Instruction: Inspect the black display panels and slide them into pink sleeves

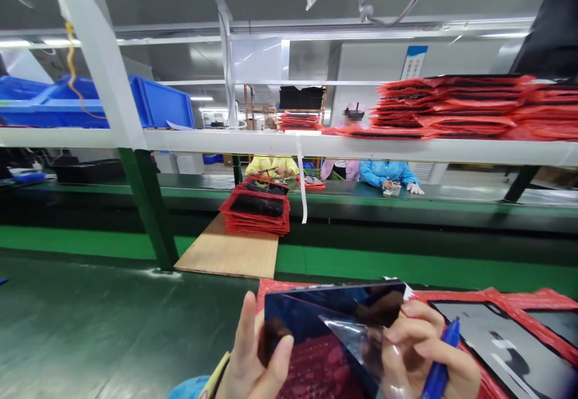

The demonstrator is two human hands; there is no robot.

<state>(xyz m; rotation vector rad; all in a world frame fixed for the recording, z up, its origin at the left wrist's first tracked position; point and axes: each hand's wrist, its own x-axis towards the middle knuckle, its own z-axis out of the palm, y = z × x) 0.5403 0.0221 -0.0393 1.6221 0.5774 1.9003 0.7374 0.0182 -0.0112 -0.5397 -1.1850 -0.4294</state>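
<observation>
Right hand [418, 333]: grips blue pen [436, 380], seems to pinch clear film [356, 340] | Left hand [255, 366]: grasps left edge, thumb on face | Glossy panel [309, 321]: tilted between hands | Advised: draw film low, evenly; pen off panel.

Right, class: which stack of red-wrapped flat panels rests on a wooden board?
The central stack, on the tan wooden board; the large stacks at right sit on the raised white-edged shelf.
</observation>
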